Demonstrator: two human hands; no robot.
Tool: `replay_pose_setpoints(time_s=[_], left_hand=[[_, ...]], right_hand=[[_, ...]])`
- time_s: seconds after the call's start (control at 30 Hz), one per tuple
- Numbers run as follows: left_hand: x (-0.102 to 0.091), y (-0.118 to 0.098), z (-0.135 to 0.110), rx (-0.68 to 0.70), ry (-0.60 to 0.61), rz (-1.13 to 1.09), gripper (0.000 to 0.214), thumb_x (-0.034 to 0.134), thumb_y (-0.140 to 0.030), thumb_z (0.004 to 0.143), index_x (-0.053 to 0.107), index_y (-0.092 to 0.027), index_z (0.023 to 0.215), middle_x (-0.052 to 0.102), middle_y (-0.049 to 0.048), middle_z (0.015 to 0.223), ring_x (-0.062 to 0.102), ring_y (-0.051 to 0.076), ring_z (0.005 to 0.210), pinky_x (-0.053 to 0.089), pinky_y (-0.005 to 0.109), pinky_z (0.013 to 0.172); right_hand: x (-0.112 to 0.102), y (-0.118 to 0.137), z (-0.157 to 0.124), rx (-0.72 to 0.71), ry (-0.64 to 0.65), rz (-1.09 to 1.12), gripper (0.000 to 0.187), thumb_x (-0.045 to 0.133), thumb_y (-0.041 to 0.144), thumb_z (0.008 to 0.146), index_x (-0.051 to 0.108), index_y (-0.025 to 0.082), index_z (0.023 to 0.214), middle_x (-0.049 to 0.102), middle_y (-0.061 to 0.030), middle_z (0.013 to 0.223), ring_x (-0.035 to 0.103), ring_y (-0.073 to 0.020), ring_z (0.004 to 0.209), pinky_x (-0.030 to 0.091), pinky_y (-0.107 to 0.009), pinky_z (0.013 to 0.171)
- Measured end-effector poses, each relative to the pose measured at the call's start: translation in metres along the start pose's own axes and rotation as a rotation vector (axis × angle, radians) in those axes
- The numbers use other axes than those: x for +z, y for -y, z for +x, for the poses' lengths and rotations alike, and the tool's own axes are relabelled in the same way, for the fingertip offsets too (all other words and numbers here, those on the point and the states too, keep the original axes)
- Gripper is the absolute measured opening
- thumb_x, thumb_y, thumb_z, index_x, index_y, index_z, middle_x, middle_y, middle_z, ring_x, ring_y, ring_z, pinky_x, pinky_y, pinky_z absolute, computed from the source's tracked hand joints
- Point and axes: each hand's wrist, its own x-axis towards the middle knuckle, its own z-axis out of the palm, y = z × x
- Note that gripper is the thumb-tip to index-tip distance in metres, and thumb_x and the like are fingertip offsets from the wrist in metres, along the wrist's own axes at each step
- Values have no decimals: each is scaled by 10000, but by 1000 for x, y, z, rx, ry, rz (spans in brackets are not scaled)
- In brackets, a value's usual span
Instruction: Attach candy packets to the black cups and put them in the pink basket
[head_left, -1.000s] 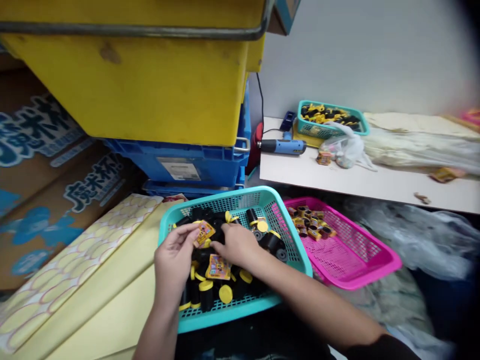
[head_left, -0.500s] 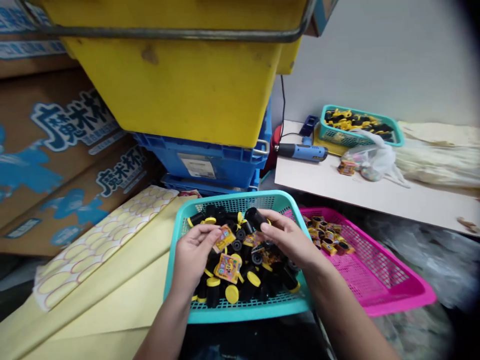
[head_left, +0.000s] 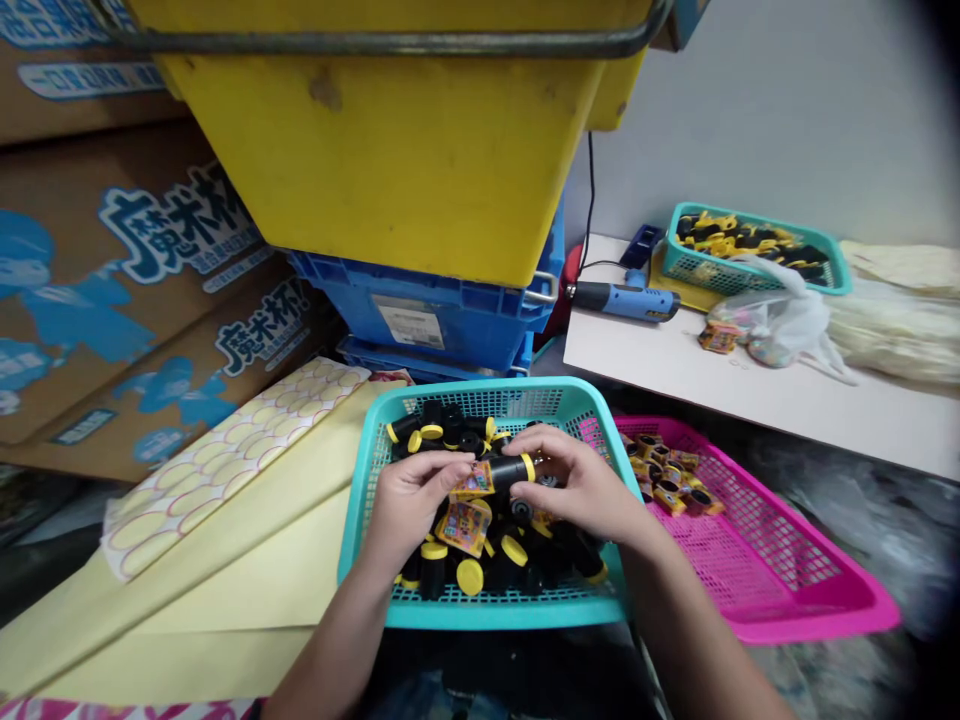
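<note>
My left hand (head_left: 416, 500) pinches a small orange printed label sleeve (head_left: 474, 482), its flat face toward me. Fingers of my right hand (head_left: 574, 480) grip a small black tube (head_left: 510, 472) with a yellow cap at its right end. The tube's left end meets the sleeve; whether it is inside cannot be made out. Both hands are over a turquoise basket (head_left: 517, 618) of black tubes with yellow caps. Another orange printed sleeve (head_left: 463, 527) lies on the pile below my left hand.
A pink basket (head_left: 817, 625) at the right holds several tubes wrapped in orange. A blue electric screwdriver (head_left: 626, 300) and a second turquoise basket (head_left: 757, 270) are on the white table. Stacked yellow (head_left: 405, 150) and blue crates (head_left: 427, 310) stand ahead, beside printed cartons (head_left: 150, 260).
The black tube has turned from tilted to nearly level, and its end has come against the orange sleeve. My hands are closer together. The whole view has shifted slightly.
</note>
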Motion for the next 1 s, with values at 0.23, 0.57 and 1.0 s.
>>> replay_pose_setpoints(time_s=[0.23,0.57,1.0], left_hand=[[0,-9,-4,-182,174,-277,304,825,-192,604,744,-204,896,755,11,834,687,129,738,553,190,670],[14,-9,-14,-193,240,-455,292,828,-196,623,730,-174,898,740,26,786,688,139,636,569,221,610],[10,-2,-13,-191,159,-443,307,856,-223,608,733,-191,888,747,33,870,679,119,770,551,177,703]], right_hand=[[20,0,1,-33,-97,152,371,745,318,770,631,210,1106,557,-72,1072,570,-150,957,535,-253,760],[32,-14,3,228,98,836,482,733,473,771,568,243,1161,552,-27,975,571,-91,747,501,-203,635],[28,-10,-1,-131,-122,331,276,733,270,801,691,289,1074,639,-33,1116,589,-145,1065,478,-280,920]])
